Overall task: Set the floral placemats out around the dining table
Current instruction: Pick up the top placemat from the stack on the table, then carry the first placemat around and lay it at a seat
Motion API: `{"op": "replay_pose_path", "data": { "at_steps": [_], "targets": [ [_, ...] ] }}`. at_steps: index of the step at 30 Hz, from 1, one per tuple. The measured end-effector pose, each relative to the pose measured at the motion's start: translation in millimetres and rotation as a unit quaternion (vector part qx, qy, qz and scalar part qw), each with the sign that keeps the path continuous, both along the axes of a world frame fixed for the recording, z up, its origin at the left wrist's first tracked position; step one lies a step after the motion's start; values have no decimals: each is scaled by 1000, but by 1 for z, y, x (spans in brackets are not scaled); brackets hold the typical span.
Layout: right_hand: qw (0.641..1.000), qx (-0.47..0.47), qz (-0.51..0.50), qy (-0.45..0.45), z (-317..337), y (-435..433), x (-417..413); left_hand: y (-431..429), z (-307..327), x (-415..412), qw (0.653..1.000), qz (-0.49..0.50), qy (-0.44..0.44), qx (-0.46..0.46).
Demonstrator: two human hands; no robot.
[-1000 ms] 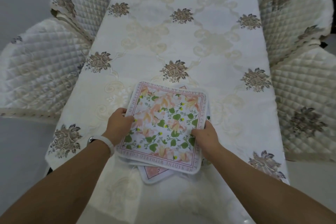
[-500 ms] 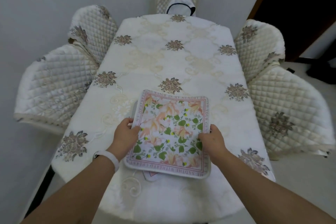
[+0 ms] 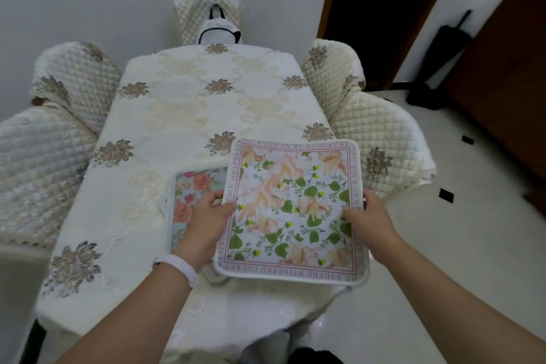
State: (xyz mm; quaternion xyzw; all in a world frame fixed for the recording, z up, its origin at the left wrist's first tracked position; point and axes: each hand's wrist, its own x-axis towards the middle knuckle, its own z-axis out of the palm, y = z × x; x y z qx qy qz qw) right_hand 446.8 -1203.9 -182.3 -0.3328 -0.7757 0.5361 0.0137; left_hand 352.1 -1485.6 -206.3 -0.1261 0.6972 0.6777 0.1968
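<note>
A square floral placemat (image 3: 292, 207) with green leaves, peach flowers and a lettered pink border is lifted above the near right part of the dining table (image 3: 177, 115). My left hand (image 3: 206, 221) grips its left edge and my right hand (image 3: 369, 221) grips its right edge. Beneath it to the left, a second placemat (image 3: 192, 189) with pink roses on pale blue lies on the cream tablecloth, partly hidden by my left hand and the lifted mat.
Quilted cream chairs stand on the left (image 3: 44, 156), on the right (image 3: 381, 139) and at the far end (image 3: 206, 15), the far one with a white bag hung on it. A dark doorway (image 3: 384, 9) opens at the right rear.
I have lifted the top placemat off the stack and carried it to the right, uncovering the rose-patterned mat below. The view has swung right and pulled back.
</note>
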Motion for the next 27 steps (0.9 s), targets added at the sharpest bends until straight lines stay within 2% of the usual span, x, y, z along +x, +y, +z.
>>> {"op": "replay_pose_path", "data": {
  "at_steps": [3, 12, 27],
  "targets": [
    [1000, -5, -23, 10, 8, 22, 20, 26, 11, 11, 999, -16, -8, 28],
    [990, -44, -109, 75, 23, 116, 70, 140, 37, 31, 997, -62, 12, 35],
    [976, -17, -186, 109, 35, 378, 209, 430, 62, 125, 987, -146, 50, 33]
  ]
}}
